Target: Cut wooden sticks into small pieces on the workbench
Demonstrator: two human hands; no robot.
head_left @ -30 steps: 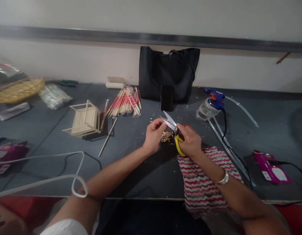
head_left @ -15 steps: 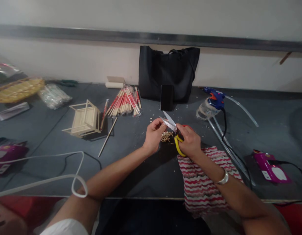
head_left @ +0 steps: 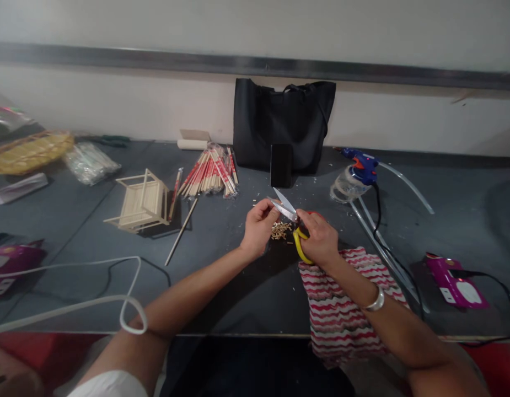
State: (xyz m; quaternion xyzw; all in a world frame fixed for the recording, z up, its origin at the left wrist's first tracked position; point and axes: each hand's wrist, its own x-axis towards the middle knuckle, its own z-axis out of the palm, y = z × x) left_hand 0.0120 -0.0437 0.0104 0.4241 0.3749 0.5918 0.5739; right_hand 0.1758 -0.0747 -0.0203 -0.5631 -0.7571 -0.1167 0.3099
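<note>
My right hand [head_left: 318, 240] grips yellow-handled scissors [head_left: 291, 218] with the blades parted, pointing up and left. My left hand [head_left: 258, 227] is closed in a pinch at the blades, holding something too small to name. Under both hands a small heap of cut wooden bits [head_left: 281, 230] lies on the dark grey table [head_left: 221, 286]. My right forearm, with a silver bracelet, rests over a red-and-white striped cloth [head_left: 341, 309].
Beyond stand a black tote bag [head_left: 283, 122] and a dark phone [head_left: 281, 165]. To the left lie wrapped chopsticks [head_left: 211, 173], a wooden stick frame [head_left: 142, 201] and a loose stick [head_left: 181, 231]. A blue glue gun [head_left: 362, 165] with cables sits right; magenta boxes [head_left: 453, 280] flank both sides.
</note>
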